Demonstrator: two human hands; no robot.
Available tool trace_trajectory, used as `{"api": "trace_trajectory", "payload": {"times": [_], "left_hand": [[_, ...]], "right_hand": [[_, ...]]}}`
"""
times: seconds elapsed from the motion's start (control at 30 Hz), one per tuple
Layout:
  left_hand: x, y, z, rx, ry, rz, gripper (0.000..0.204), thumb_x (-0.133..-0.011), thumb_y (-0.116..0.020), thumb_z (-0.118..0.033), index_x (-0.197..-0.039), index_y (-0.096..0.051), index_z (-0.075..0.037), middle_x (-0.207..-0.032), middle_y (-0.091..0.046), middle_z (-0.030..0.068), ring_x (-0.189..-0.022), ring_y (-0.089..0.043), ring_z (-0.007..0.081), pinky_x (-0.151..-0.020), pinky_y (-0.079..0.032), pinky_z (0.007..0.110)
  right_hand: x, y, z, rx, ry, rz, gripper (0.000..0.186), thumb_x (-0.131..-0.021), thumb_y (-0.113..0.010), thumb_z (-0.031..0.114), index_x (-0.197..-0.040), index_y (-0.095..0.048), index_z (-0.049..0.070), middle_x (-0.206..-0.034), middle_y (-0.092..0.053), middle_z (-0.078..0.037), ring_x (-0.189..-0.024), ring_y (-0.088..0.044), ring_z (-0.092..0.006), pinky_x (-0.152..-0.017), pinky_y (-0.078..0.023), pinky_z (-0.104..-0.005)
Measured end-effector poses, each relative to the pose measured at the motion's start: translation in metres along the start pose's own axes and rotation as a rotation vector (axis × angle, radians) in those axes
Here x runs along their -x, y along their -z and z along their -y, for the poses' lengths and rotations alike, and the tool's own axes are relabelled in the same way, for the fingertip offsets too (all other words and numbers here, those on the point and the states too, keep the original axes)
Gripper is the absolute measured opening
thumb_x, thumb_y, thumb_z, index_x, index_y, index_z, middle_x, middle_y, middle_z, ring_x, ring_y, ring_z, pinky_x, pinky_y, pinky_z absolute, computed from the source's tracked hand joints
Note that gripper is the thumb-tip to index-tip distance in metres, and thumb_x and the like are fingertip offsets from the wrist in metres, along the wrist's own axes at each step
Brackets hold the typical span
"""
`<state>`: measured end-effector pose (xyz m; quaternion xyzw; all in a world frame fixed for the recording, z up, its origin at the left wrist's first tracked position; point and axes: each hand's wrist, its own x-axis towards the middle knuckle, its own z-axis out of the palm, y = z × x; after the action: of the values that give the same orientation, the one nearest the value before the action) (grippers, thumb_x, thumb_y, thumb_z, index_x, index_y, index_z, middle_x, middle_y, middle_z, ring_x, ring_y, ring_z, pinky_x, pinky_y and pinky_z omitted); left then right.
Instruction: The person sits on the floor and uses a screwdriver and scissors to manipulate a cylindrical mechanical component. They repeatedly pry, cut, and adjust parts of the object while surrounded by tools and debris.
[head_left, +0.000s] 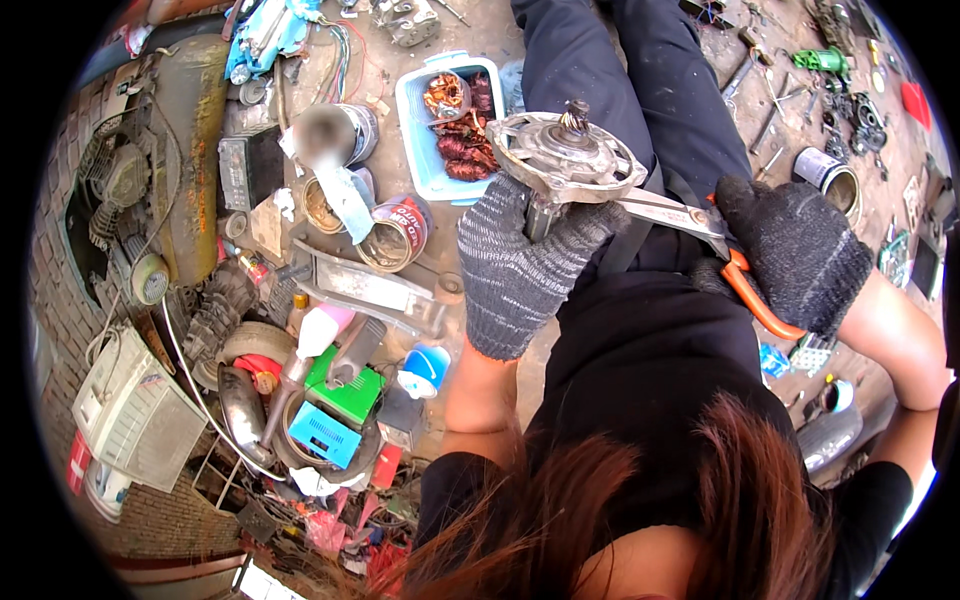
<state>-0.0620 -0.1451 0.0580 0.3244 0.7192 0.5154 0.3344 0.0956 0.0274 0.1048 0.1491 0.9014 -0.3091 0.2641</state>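
My gloved left hand grips a round cast-metal motor end cover from below, above my lap. A toothed shaft end sticks up from its centre, and a grey stub shows underneath between thumb and fingers. In my gloved right hand is a pair of pliers with orange handles. Their long flat metal jaws point left and meet the cover's right edge; whether they bite on it I cannot tell. The fingers of the right hand are closed round the handles and partly hidden.
A light blue basin holds copper wire windings. Tins, a metal frame and a blue cup stand at my left. Farther left are a yellow cylinder and piled scrap. Tools and a tin lie on the right.
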Motion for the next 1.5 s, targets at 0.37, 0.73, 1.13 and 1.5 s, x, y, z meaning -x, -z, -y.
{"api": "trace_trajectory", "payload": {"times": [0.37, 0.73, 1.13, 1.5], "left_hand": [[-0.001, 0.0, -0.001, 0.179, 0.282, -0.008, 0.033, -0.071, -0.073, -0.009, -0.1, -0.06, 0.0, -0.092, -0.066, 0.0081, -0.081, -0.062, 0.0147, -0.075, -0.047, 0.028], [0.001, -0.016, 0.005, 0.271, -0.018, -0.095, 0.038, -0.069, -0.074, -0.002, -0.103, -0.057, 0.0, -0.096, -0.064, 0.008, -0.086, -0.061, 0.0148, -0.074, -0.049, 0.028], [0.01, 0.003, -0.009, 0.447, 0.336, -0.03, 0.045, -0.062, -0.08, -0.004, -0.101, -0.058, -0.001, -0.074, -0.061, 0.0022, -0.061, -0.056, 0.0072, -0.052, -0.045, 0.021], [0.015, 0.006, -0.011, 0.471, 0.309, -0.013, 0.049, -0.061, -0.081, -0.006, -0.103, -0.057, 0.0, -0.092, -0.064, 0.0078, -0.082, -0.061, 0.0126, -0.068, -0.051, 0.027]], "right_hand": [[-0.003, -0.025, 0.009, 0.014, -0.062, -0.168, 0.033, -0.073, -0.062, 0.023, -0.096, -0.05, 0.004, -0.073, -0.058, -0.017, -0.067, -0.059, -0.036, -0.057, -0.046, -0.0442], [-0.009, -0.035, 0.007, -0.256, -0.028, -0.168, 0.035, -0.078, -0.061, 0.029, -0.095, -0.051, 0.0, -0.072, -0.057, -0.023, -0.071, -0.057, -0.0419, -0.059, -0.044, -0.0453], [0.013, -0.017, 0.001, -0.233, 0.081, -0.198, 0.043, -0.073, -0.066, 0.029, -0.099, -0.051, -0.002, -0.077, -0.056, -0.022, -0.073, -0.056, -0.0414, -0.06, -0.044, -0.0435], [0.012, -0.013, 0.005, -0.214, 0.093, -0.166, 0.038, -0.068, -0.065, 0.023, -0.095, -0.053, 0.0, -0.077, -0.058, -0.02, -0.072, -0.057, -0.0396, -0.059, -0.045, -0.0421]]}}
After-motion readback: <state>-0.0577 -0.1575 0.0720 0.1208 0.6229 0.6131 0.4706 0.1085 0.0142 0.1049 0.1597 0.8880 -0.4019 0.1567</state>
